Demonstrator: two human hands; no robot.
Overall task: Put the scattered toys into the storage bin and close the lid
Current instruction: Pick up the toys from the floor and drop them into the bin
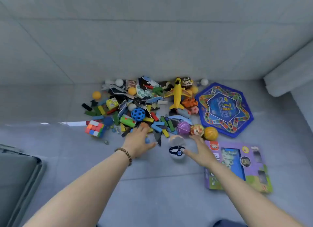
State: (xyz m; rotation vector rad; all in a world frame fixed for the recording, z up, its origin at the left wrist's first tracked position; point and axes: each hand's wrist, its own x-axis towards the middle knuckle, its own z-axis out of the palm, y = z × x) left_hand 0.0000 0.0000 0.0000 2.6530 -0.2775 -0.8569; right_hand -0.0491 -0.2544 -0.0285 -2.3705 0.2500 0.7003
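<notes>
Barely begun: the heap of colourful scattered toys (138,114) lies on the grey floor, the dark grey plastic storage bin (17,176) apart at lower left. The left hand (139,140) and right hand (199,150) reach in, fingers spread, grasping nothing.

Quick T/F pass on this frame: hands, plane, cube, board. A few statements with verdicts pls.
1. The yellow toy plane lies in the toy pile on the floor. True.
2. The right hand grips the purple box. False: its fingers are straight and hold nothing.
3. The colour cube sits at the pile's left edge. True.
4. The blue game board lies left of the pile. False: the board lies on the pile's right.
5. A bead bracelet circles the left hand at the wrist. True.
</notes>
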